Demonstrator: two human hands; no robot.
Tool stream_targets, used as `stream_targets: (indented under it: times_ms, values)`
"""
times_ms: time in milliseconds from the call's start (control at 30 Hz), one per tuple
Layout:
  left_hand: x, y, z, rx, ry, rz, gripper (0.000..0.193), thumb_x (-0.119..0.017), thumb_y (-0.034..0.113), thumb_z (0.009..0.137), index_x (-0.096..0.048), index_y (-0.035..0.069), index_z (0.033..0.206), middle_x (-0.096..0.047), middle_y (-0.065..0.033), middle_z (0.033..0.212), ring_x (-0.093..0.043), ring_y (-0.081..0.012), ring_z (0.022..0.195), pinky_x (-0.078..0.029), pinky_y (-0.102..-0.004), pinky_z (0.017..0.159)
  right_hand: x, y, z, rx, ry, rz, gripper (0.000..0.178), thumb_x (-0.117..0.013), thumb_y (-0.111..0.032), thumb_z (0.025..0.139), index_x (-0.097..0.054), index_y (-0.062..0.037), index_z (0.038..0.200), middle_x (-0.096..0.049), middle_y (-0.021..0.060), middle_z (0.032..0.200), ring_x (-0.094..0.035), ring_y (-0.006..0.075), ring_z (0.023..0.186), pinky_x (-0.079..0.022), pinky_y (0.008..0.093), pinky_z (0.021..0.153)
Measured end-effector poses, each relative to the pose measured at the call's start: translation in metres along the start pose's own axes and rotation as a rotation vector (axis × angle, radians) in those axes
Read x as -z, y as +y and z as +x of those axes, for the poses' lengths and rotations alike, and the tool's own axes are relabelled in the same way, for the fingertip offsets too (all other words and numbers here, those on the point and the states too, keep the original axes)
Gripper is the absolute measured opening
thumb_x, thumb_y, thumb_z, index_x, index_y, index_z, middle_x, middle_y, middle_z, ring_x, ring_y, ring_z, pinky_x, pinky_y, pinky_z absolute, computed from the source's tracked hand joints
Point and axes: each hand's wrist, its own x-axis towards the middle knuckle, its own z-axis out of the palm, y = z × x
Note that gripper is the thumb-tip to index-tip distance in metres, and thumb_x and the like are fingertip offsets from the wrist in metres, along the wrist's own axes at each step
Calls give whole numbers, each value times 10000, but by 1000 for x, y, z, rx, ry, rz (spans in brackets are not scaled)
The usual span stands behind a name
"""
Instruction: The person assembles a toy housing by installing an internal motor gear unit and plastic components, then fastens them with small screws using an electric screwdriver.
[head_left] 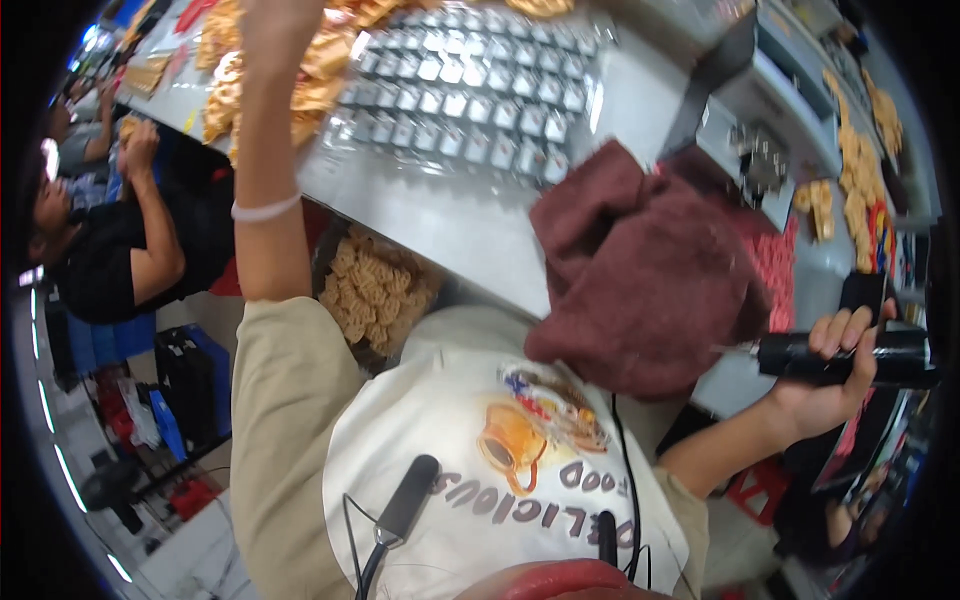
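My left arm stretches to the far left of the table. There my left hand is blurred and cut off by the top edge, its fingers out of sight, above a pile of orange-yellow moulded pieces. Off to the right, my right hand is closed round a black electric screwdriver, whose thin bit points left toward a maroon cloth. The cloth lies bunched over the table's near edge. Beyond it, a clear plastic tray holds rows of small grey parts.
Below the table edge stands a box of beige moulded pieces. A metal fixture and pink-red pieces are at the right, near more yellow pieces. A co-worker in black sits at the left.
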Motion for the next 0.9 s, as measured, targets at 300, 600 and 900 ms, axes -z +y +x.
stream_targets:
  times_ms: [300, 600, 900]
  values:
    - [145, 126, -177, -455, -1245, -684, 547, -653, 587, 792, -642, 41, 821, -596, -97, 600, -602, -264, 521, -449, -356, 515, -5, 3, -4, -69, -68, 255, 282, -524, -84, 882, -485, 42, 1131, -419, 55, 787, -410, 140, 665, -368, 296, 631]
    - [134, 151, -233, -201, -929, -1402, 228, -709, 193, 822, -659, -5, 923, -649, -142, 863, -655, -275, 750, -510, -345, 676, -41, 35, -32, -34, -20, 276, 289, -549, -91, 855, -482, 44, 1101, -460, 69, 787, -453, 142, 660, -395, 297, 624]
    - [132, 193, -248, -62, -504, -1427, 382, -792, 15, 664, -664, 41, 1023, -662, -102, 975, -639, -232, 791, -512, -318, 685, -51, 34, -41, 5, 6, 283, 274, -553, -89, 844, -483, 38, 1077, -456, 65, 778, -452, 142, 656, -393, 294, 623]
